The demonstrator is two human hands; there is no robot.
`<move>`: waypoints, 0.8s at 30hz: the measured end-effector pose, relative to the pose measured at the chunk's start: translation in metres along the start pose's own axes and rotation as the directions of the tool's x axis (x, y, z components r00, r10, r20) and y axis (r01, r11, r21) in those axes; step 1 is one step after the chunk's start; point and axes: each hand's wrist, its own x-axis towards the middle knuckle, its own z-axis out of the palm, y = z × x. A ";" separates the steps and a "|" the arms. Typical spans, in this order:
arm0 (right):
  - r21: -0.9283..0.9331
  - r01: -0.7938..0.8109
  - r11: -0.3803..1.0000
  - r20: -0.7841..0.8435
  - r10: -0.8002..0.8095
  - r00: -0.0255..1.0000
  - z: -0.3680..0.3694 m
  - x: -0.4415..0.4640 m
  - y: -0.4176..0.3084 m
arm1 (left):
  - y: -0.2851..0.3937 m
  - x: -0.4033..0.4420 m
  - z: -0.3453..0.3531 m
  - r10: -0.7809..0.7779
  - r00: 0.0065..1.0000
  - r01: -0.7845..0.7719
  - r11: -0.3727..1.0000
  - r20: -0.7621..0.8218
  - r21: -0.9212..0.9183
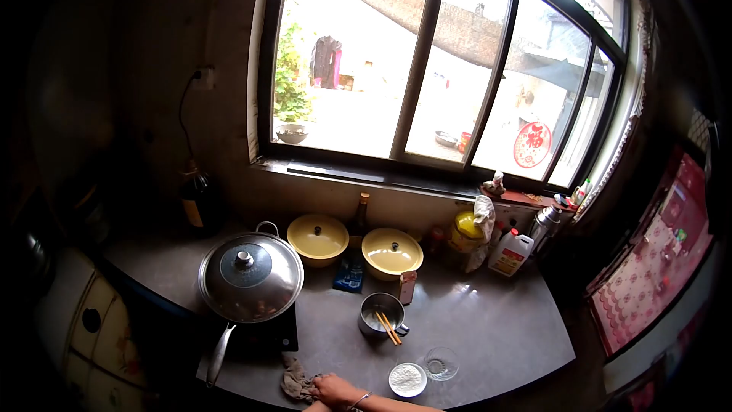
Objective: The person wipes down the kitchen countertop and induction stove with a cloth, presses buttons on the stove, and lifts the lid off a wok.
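Note:
At the counter's front edge, my right hand (335,389), with a bracelet at the wrist, is closed at the right end of a crumpled grey-brown cloth (294,380). My left hand (317,405) is low beside and partly under it; its fingers are mostly hidden. To the right of the hands stand a white bowl of white powder (407,379) and a clear glass dish (441,364). Behind them is a metal mug (372,326) with wooden chopsticks (388,327) in it. A lidded pan (255,278) sits on a black cooktop (284,332) at the left.
Two yellow lidded bowls (318,237) (392,252), a blue packet (348,275), a small pink box (408,288) and a dark bottle (361,218) stand behind the mug. A white jug (511,253) and a metal flask (544,225) are at the back right, below the window.

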 end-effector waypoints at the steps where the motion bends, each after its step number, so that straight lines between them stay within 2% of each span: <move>1: 0.031 -0.013 0.999 0.027 0.012 1.000 0.006 0.004 0.007 | 0.001 -0.001 0.000 0.004 1.000 -0.004 1.000 0.004 0.001; 5: -0.034 -0.099 0.995 0.215 0.104 0.971 0.016 0.005 0.008 | 0.002 -0.001 -0.002 0.008 1.000 -0.007 1.000 0.019 -0.005; 8: -0.048 -0.174 0.984 0.186 0.180 0.966 -0.016 -0.007 -0.021 | 0.003 -0.001 -0.002 0.010 1.000 -0.009 1.000 0.026 -0.008; 11: -0.085 -0.104 0.991 -0.054 0.100 0.994 0.002 -0.010 -0.010 | 0.005 -0.001 -0.003 0.014 0.999 -0.014 1.000 0.032 -0.007; 14: -0.093 -0.077 0.993 0.145 0.090 0.985 0.028 0.007 0.022 | 0.006 -0.003 -0.003 0.014 0.999 -0.014 1.000 0.038 -0.008; 17: -0.304 0.213 0.929 0.311 -0.114 0.944 -0.004 -0.012 -0.014 | 0.010 -0.003 -0.003 0.026 0.999 -0.025 1.000 0.042 -0.009; 18: -0.154 -0.030 0.988 0.374 0.086 0.923 -0.034 -0.016 -0.036 | 0.009 -0.004 -0.004 0.024 0.999 -0.024 1.000 0.041 -0.011; 21: -0.029 -0.286 0.958 0.242 0.284 0.928 -0.044 -0.020 -0.047 | 0.010 -0.005 -0.003 0.029 0.998 -0.028 1.000 0.048 -0.008; 24: -0.078 -0.141 0.987 0.104 0.149 0.983 -0.018 -0.016 -0.024 | 0.012 -0.006 -0.002 0.034 0.998 -0.033 0.999 0.049 -0.012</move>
